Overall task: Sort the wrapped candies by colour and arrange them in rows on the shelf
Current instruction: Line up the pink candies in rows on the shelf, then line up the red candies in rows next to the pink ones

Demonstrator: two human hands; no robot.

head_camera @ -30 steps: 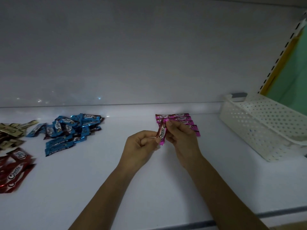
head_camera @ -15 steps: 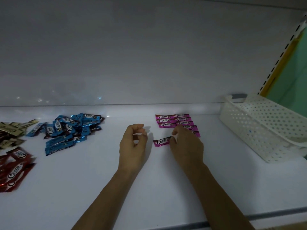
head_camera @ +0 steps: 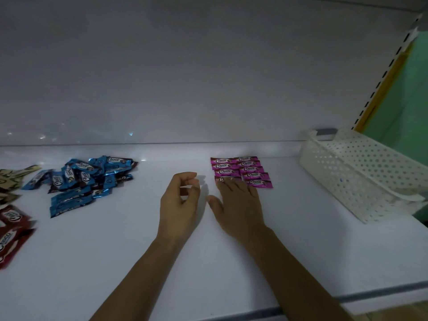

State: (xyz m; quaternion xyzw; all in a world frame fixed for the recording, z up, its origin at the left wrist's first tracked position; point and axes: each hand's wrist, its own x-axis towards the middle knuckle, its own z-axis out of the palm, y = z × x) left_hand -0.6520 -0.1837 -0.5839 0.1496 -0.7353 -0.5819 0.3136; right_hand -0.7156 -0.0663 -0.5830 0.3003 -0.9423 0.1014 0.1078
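Note:
Several pink wrapped candies (head_camera: 240, 169) lie in two neat columns on the white shelf (head_camera: 139, 251), near its back wall. My right hand (head_camera: 238, 205) lies flat just in front of them, its straight fingers pressing on the nearest pink candy of the left column, which is mostly hidden under the fingertips. My left hand (head_camera: 180, 202) hovers to the left of it, fingers loosely curled and holding nothing. A loose heap of blue candies (head_camera: 83, 181) sits at the left. Red candies (head_camera: 11, 230) and cream candies (head_camera: 11, 179) lie at the far left edge.
A white perforated plastic basket (head_camera: 361, 172) stands at the right end of the shelf. A slotted shelf upright (head_camera: 389, 66) rises behind it against a green wall. The shelf's front edge (head_camera: 301, 304) runs along the bottom.
A second ago both hands held a pink candy upright. The right hand laid it down and pushed it back to the pink columns. The left hand let go and stayed at the left.

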